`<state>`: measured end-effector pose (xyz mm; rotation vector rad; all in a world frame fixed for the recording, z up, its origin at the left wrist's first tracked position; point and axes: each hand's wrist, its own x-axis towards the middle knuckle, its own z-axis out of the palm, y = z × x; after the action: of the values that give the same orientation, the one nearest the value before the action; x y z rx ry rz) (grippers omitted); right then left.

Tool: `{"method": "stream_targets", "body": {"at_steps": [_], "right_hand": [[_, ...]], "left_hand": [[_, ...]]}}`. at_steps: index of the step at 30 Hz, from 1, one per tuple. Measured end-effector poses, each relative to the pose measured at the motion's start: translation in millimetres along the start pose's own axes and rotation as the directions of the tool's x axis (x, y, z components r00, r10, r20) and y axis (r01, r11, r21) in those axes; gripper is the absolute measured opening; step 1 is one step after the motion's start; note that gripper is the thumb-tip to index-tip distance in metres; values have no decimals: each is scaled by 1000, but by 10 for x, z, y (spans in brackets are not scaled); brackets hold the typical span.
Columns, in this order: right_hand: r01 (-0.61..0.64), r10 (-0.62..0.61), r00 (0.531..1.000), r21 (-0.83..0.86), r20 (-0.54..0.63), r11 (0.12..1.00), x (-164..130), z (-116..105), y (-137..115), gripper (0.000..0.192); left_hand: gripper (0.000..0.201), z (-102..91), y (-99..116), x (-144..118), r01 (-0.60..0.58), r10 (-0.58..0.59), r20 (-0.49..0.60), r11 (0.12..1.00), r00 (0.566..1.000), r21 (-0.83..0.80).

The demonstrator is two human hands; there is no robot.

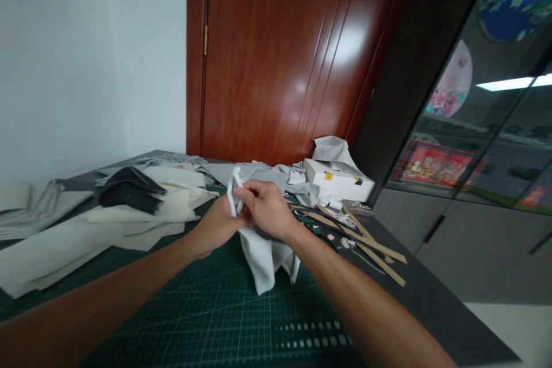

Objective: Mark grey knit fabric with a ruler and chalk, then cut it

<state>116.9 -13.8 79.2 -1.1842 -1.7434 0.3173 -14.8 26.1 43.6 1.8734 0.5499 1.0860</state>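
A piece of pale grey-white fabric (pixel 259 261) hangs from my two hands above the green cutting mat (pixel 207 305). My left hand (pixel 219 223) is closed on its upper part from the left. From the right, my right hand (pixel 269 207) pinches the same fabric near its top, close against the left hand. A folded edge of the cloth stands up between the fingers, making a narrow loop. The lower end drapes loosely under the right wrist. The fingertips are partly hidden by the cloth and by each other.
Cream fabric pieces (pixel 86 236) and a folded black piece (pixel 131 190) lie at the left. Grey scraps (pixel 254 172) line the back. A white box (pixel 338 181) stands back right, near wooden strips (pixel 379 261). A brown door (pixel 276 57) rises behind.
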Motion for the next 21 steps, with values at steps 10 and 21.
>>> {"method": "stream_targets", "body": {"at_steps": [10, 21], "right_hand": [[-6, 154, 913, -365, 378, 931, -29, -396, 727, 12], [-472, 509, 835, -749, -211, 465, 1144, -1347, 2036, 36]], "left_hand": [[35, -46, -705, -66, 215, -213, -31, 963, 977, 160], [20, -68, -741, -132, 192, -250, 144, 925, 958, 327]]}}
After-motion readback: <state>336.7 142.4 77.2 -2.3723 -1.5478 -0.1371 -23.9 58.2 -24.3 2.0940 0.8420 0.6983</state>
